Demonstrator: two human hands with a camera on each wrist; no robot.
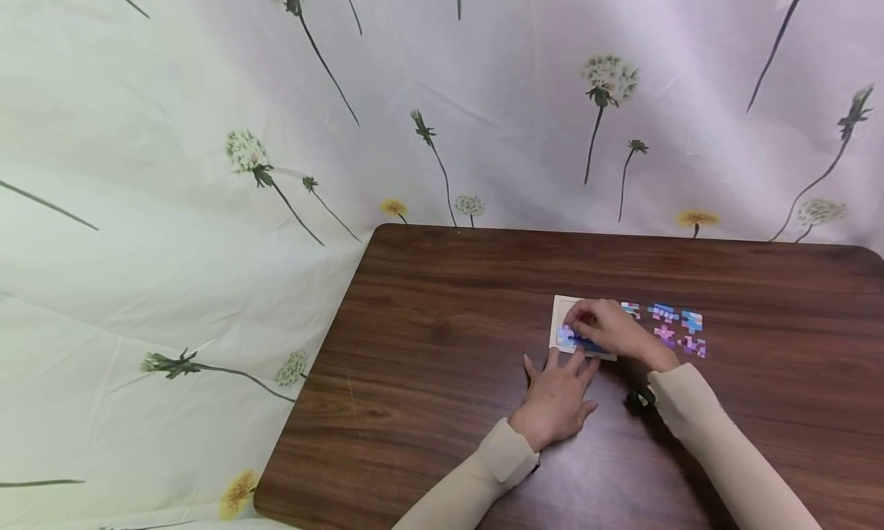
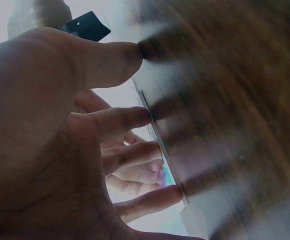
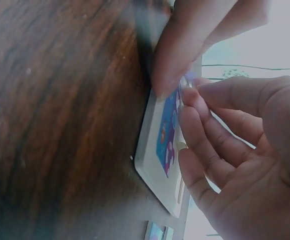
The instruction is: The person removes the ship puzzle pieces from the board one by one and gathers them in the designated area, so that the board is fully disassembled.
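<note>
- Head view: your left hand [image 1: 555,396] lies flat on the dark brown wooden counter [image 1: 442,346], fingers straight, their tips touching the near edge of the small white square puzzle tray [image 1: 561,315]. Your right hand [image 1: 608,327] rests over the tray with fingers curled down onto the blue and purple puzzle pieces [image 1: 576,340] already set in it. Loose pink and blue puzzle pieces [image 1: 673,327] lie on the counter just right of the tray. A white cloth printed with dandelions [image 1: 207,169] hangs behind.
- Left wrist view: your left hand [image 2: 60,150] is spread, fingertips [image 2: 145,117] pressing against the thin edge of the tray [image 2: 165,155]; it grips nothing.
- Right wrist view: your right hand's [image 3: 245,155] fingers [image 3: 195,117] bend onto the tray's [image 3: 152,165] blue picture [image 3: 167,135]. You cannot tell whether they pinch a piece. A left fingertip [image 3: 177,65] touches the tray's rim.
</note>
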